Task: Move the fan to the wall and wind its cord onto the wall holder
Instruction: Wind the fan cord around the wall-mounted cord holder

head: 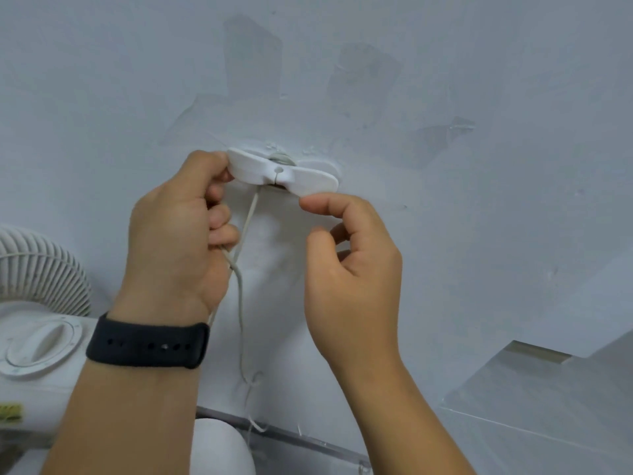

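Observation:
A white butterfly-shaped cord holder (301, 178) is fixed to the pale wall (445, 97). The thin white cord (239, 293) runs down from the slot at the holder's middle toward the floor. My left hand (178, 234), with a black watch band on the wrist, grips the holder's left wing and has the cord running through its curled fingers. My right hand (349, 255) sits just under the holder's right wing, thumb tip touching its underside, fingers loosely curled and holding nothing. The white fan (37, 303) stands at the lower left, next to the wall.
The fan's round control dial (41, 341) faces up at the far left. A white rounded part (219, 447) of the fan shows below my left forearm. A pale box-like surface (534, 399) sits at the lower right against the wall.

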`<state>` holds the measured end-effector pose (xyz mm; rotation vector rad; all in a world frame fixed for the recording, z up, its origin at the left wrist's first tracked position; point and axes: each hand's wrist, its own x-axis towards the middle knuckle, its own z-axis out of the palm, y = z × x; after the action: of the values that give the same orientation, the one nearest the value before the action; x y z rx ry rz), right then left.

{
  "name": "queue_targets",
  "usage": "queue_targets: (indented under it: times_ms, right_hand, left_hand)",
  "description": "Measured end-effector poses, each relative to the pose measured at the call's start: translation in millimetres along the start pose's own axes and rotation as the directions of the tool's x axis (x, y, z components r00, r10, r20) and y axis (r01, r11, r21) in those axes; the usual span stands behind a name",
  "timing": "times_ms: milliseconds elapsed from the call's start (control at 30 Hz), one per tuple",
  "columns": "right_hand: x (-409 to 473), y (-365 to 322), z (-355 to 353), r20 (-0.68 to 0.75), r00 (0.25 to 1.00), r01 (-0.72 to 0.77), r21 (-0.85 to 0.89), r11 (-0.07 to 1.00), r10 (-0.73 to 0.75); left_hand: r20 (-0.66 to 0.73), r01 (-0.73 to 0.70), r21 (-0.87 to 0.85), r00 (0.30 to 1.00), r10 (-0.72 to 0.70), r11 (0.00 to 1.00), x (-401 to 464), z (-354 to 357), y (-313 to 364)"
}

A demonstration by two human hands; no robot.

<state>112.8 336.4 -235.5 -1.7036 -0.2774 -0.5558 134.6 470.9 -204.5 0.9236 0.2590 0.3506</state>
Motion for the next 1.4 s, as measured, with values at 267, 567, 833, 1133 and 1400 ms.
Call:
queue_targets:
  times_ms: [267, 567, 833, 1133, 1400]
  right_hand:
    - [2.7, -2.1, 0.1, -0.002, 1.0, 0.004, -0.019, 1.0, -0.004]
    - [1.1, -3.4, 5.7, -0.024, 1.0, -0.004, -0.041, 0.999, 0.003]
    - [6.8, -2.1, 2.1, -0.049, 0.999, 0.017, 0.011, 1.0, -0.016]
    - [6.5, -2.5, 0.7, 0.036, 0.999, -0.031, 0.132, 0.991, 0.026]
    - [7.0, -0.7, -0.2, 0.009, 0.999, -0.034, 0.228, 0.973, 0.033]
  left_hand:
    - [0.086, 0.119, 0.008, 0.989, -0.12, 0.993, -0.5, 3.4, 2.4]
    - [0.04, -0.395, 0.476, 0.902, 0.429, 0.786, -5.0, -0.1, -0.2]
    - [0.143, -0.509, 0.585, 0.831, 0.537, 0.632, -25.5, 13.2, -0.8]
    - [0.197, -0.519, 0.619, 0.829, 0.524, 0.589, -35.3, 14.7, 4.3]
    - [0.178, -0.549, 0.503, 0.821, 0.542, 0.667, -27.6, 12.6, -4.5]
